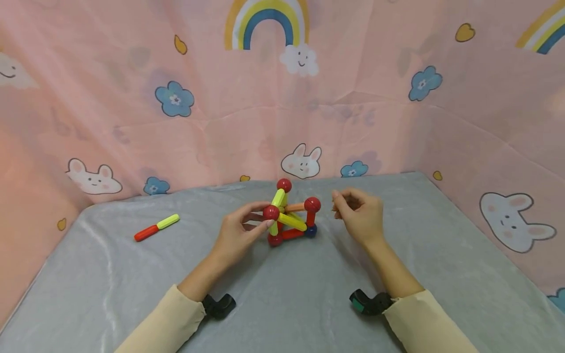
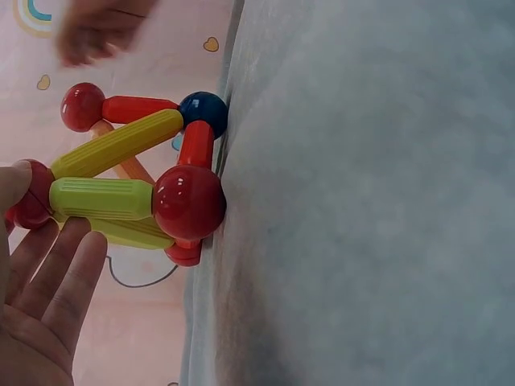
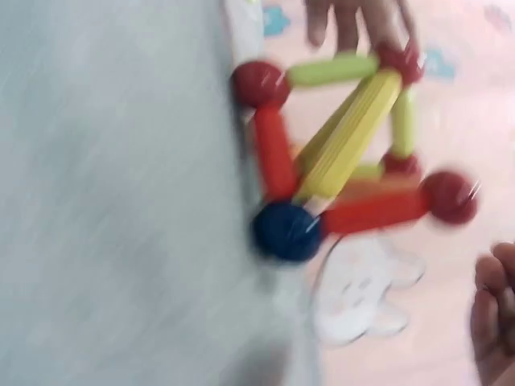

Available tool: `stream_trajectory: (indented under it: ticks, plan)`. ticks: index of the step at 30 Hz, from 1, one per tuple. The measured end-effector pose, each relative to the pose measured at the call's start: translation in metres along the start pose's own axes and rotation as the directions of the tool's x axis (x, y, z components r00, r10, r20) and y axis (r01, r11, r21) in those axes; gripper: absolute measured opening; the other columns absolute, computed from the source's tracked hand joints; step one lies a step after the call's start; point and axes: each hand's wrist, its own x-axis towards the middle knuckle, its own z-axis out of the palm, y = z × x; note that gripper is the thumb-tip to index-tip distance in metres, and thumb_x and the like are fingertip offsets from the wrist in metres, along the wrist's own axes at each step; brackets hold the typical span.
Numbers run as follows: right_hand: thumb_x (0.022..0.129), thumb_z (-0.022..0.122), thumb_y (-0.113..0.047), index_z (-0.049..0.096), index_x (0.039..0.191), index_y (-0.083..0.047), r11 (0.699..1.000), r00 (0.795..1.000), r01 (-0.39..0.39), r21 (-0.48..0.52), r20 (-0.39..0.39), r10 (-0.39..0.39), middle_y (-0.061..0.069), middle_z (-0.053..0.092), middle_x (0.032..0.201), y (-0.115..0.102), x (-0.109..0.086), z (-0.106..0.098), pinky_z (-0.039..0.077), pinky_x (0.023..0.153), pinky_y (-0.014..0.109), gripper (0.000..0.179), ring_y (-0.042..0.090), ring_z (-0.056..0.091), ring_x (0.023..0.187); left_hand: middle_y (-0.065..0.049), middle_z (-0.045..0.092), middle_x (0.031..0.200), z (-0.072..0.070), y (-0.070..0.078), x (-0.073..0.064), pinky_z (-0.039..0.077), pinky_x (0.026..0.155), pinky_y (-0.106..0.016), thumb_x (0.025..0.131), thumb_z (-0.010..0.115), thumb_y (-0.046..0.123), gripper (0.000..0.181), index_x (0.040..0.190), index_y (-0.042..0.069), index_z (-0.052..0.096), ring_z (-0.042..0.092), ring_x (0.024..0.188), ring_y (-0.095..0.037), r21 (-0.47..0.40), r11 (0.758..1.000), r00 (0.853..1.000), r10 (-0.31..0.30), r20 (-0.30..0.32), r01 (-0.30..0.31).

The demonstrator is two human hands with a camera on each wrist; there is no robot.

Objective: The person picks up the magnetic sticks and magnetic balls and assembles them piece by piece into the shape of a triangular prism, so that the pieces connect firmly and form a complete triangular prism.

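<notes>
A magnetic stick-and-ball frame (image 1: 292, 220) stands on the grey cloth, built of red, yellow, lime and orange rods with red balls and one dark blue ball (image 3: 287, 232). My left hand (image 1: 236, 234) pinches the near upper red ball (image 1: 271, 212) between thumb and fingers, its other fingertips by the lime rod (image 2: 101, 199). To the right, apart from the frame, my right hand (image 1: 364, 214) hovers with loosely curled fingers; nothing shows in it. An outer red ball (image 1: 312, 204) is the part nearest to it. The right wrist view is blurred.
Off to the left, a red rod (image 1: 146, 233) and a lime rod (image 1: 168, 221) lie end to end on the grey cloth (image 1: 282, 304). A pink printed curtain (image 1: 247, 132) hangs behind and at both sides. Each wrist wears a black device.
</notes>
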Motion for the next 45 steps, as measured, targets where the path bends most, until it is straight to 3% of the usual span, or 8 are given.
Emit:
stream_trajectory:
  ticks: [2,4,7,9,16,21,33,45]
  plan:
    - [0.097,0.066,-0.009,0.070,0.096,0.006,0.978,0.971,-0.202,0.053,0.137,0.193,0.022,0.072,0.086,0.011,-0.003,-0.001,0.059,0.064,0.021,0.016,0.014,0.069,0.068,-0.007,0.071,0.125,0.000,0.000,-0.001,0.062,0.079,-0.026,0.091,0.076,0.015,0.039,0.129,0.012,0.066,0.073,0.101,-0.022,-0.004,1.000,1.000,-0.003,-0.003,0.003]
    - [0.098,0.064,-0.012,0.068,0.112,0.005,0.947,0.896,-0.320,0.013,0.327,0.299,0.024,0.072,0.104,0.023,-0.007,0.000,0.060,0.081,0.029,0.022,0.020,0.071,0.088,-0.008,0.071,0.124,-0.001,0.000,-0.001,0.062,0.079,-0.027,0.090,0.077,0.015,0.040,0.128,0.012,0.067,0.073,0.101,-0.023,-0.010,1.000,1.000,-0.006,-0.005,0.006]
    - [0.095,0.066,-0.015,0.063,0.127,0.000,0.941,0.787,-0.334,-0.049,0.535,0.307,0.019,0.069,0.123,0.037,-0.014,0.004,0.055,0.098,0.043,0.035,0.029,0.066,0.111,-0.008,0.071,0.124,0.000,0.001,-0.001,0.062,0.080,-0.029,0.090,0.077,0.016,0.039,0.128,0.012,0.067,0.073,0.102,-0.023,-0.017,1.000,1.000,-0.015,-0.004,0.015]
    - [0.093,0.071,-0.018,0.063,0.129,-0.003,0.950,0.760,-0.306,-0.058,0.587,0.280,0.016,0.069,0.125,0.042,-0.017,0.008,0.052,0.100,0.044,0.040,0.030,0.065,0.115,-0.006,0.072,0.123,0.000,0.001,-0.001,0.062,0.079,-0.029,0.091,0.077,0.016,0.038,0.127,0.013,0.067,0.073,0.102,-0.022,-0.018,1.000,1.000,-0.021,-0.001,0.021]
    - [0.085,0.082,-0.021,0.072,0.113,-0.010,0.970,0.818,-0.235,-0.065,0.525,0.234,0.008,0.069,0.105,0.040,-0.023,0.023,0.051,0.074,0.026,0.031,0.018,0.060,0.086,-0.007,0.072,0.122,0.001,0.002,0.001,0.061,0.079,-0.024,0.091,0.076,0.015,0.039,0.129,0.013,0.067,0.073,0.102,-0.022,-0.027,0.999,1.000,-0.026,0.006,0.026]
    - [0.083,0.084,-0.020,0.076,0.105,-0.011,0.975,0.836,-0.213,-0.065,0.504,0.216,0.007,0.067,0.100,0.043,-0.025,0.026,0.050,0.072,0.025,0.025,0.016,0.059,0.084,-0.009,0.072,0.122,0.000,0.003,0.000,0.061,0.079,-0.024,0.091,0.076,0.015,0.040,0.130,0.013,0.066,0.073,0.103,-0.024,-0.031,0.999,1.000,-0.029,0.011,0.029]
    - [0.090,0.078,-0.019,0.074,0.114,-0.013,0.957,0.801,-0.290,0.004,0.548,0.241,0.008,0.070,0.110,0.043,-0.023,0.020,0.050,0.077,0.027,0.026,0.022,0.061,0.092,-0.007,0.071,0.124,0.000,0.002,0.002,0.061,0.080,-0.026,0.092,0.075,0.017,0.040,0.131,0.013,0.065,0.072,0.105,-0.023,0.004,0.999,0.999,-0.037,0.021,0.037]
    - [0.092,0.075,-0.017,0.072,0.119,-0.008,0.956,0.808,-0.292,0.028,0.542,0.231,0.009,0.070,0.102,0.044,-0.024,0.020,0.049,0.075,0.027,0.028,0.020,0.058,0.086,-0.007,0.069,0.127,0.003,0.001,0.002,0.062,0.084,-0.031,0.091,0.077,0.018,0.048,0.136,0.014,0.060,0.071,0.105,-0.023,0.008,0.995,0.994,-0.102,0.045,0.102]
